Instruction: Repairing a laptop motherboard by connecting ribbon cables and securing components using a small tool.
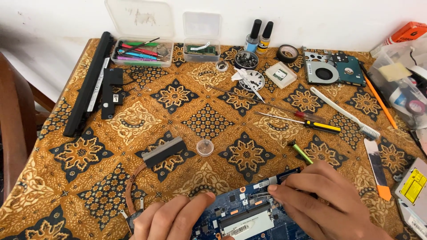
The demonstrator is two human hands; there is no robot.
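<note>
A blue laptop circuit board (249, 213) lies at the near edge of the table. My left hand (171, 218) rests on its left side with fingers curled and nothing in them. My right hand (322, 202) grips a green-handled screwdriver (301, 153), whose handle sticks up behind the fingers while the tip points down at the board's top edge. A copper heat pipe with a black fin block (162, 152) lies just left of the board. A small clear round cap (205, 147) sits above the board.
On the patterned cloth (89, 155) lie a black battery bar (89, 84), two clear boxes with tools (142, 52) and parts (201, 50), screw dishes (246, 60), a yellow-black screwdriver (322, 127), a red one (309, 116), a toothbrush (344, 113), a fan (324, 73), a hard drive (351, 71), an orange pry tool (378, 169).
</note>
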